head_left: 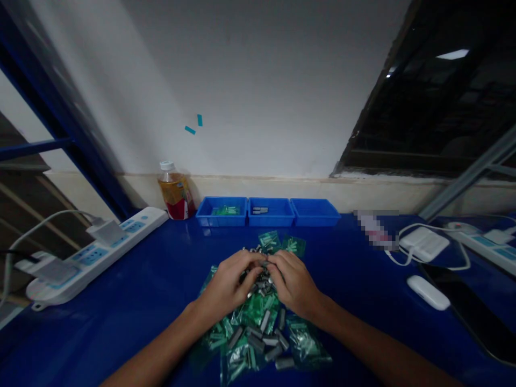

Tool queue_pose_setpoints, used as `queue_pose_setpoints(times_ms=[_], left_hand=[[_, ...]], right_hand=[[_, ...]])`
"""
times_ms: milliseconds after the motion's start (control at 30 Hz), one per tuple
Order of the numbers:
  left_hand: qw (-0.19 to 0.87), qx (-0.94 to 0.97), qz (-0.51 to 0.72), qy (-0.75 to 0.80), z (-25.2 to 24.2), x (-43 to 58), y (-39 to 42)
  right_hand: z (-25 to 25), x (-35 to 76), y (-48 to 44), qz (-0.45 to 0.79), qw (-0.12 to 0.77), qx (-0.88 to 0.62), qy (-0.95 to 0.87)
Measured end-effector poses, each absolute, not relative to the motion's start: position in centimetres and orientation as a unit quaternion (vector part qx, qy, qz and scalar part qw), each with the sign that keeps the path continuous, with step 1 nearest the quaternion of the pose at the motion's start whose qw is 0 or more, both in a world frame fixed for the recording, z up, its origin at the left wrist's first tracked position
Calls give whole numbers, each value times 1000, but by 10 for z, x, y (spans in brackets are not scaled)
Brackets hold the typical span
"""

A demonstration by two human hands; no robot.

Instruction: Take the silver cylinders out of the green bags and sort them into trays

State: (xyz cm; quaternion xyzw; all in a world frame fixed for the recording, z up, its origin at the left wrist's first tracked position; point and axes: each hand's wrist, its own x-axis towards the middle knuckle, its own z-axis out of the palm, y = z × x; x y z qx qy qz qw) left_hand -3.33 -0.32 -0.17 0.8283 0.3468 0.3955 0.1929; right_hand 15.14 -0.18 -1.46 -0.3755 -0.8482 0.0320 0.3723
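Both my hands meet over a heap of small grey metal cylinders [264, 336] and green-tinted clear plastic bags [306, 344] on the blue table [153, 279]. My left hand [229, 285] has its fingers curled and pinches small metal pieces at the top of the heap. My right hand [294, 282] is curled too, fingertips touching the same spot against the left fingers. What exactly sits between the fingertips is too small to make out. More bags [282, 243] lie just beyond the hands.
Three blue trays stand in a row at the wall: left tray [221, 210] holds green bags, middle tray [271, 211] a few metal pieces, right tray [315, 212]. A drink bottle [175, 191], a white power strip [92, 252], chargers [424, 243] and a dark phone [471, 312] surround them.
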Motion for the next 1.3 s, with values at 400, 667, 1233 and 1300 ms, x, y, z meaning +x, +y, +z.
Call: queue_pose_setpoints(times_ms=[400,667,1233,1300], left_hand=[[175,796,424,395,34,-20,15],[160,784,380,464,50,-9,67],[121,861,-82,488,39,-52,77],[117,861,-87,488,41,-49,77]], right_hand=[[21,154,10,-19,431,-360,-827],[46,160,65,-41,381,-355,-853],[36,139,200,-54,-89,-510,-854],[37,134,197,-64,-89,-511,-853]])
